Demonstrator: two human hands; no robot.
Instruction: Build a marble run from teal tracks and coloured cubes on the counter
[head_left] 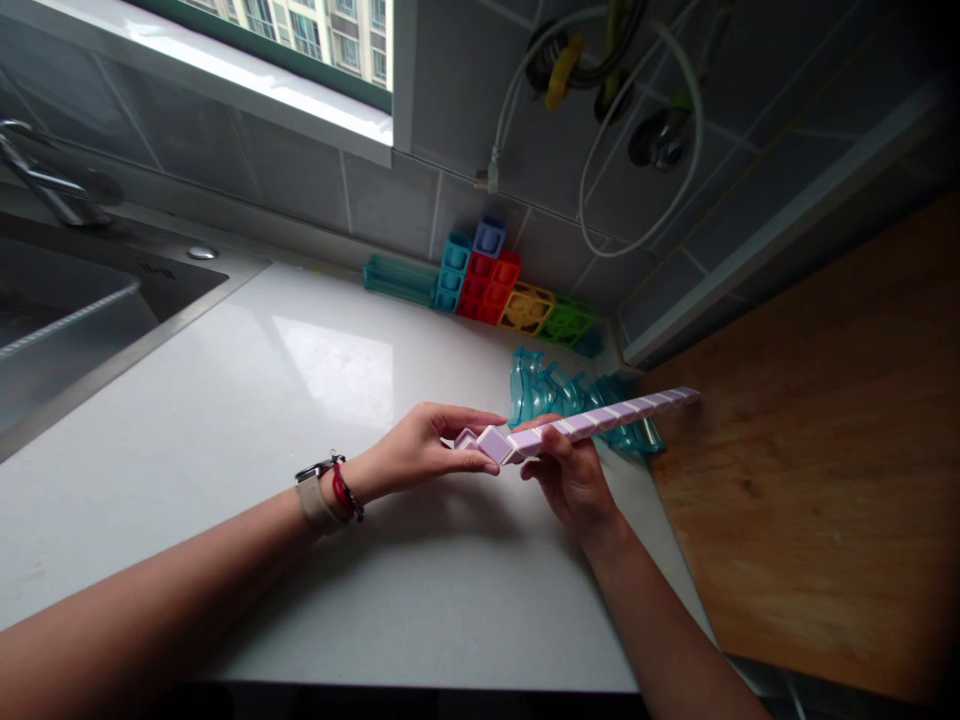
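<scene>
A long row of joined lilac blocks is held above the white counter, slanting up to the right. My right hand is closed around the row near its left part, thumb on top. At the row's left end, my left hand pinches the last lilac blocks between thumb and fingers. These end blocks are twisted at an angle to the rest of the row. Behind the hands, clear teal plastic pieces lie on the counter, partly hidden by the row.
Blue, red, yellow and green blocks stand against the tiled wall, beside clear teal tubes. A sink with a faucet is at the left. A wooden board borders the right side. White cables hang above.
</scene>
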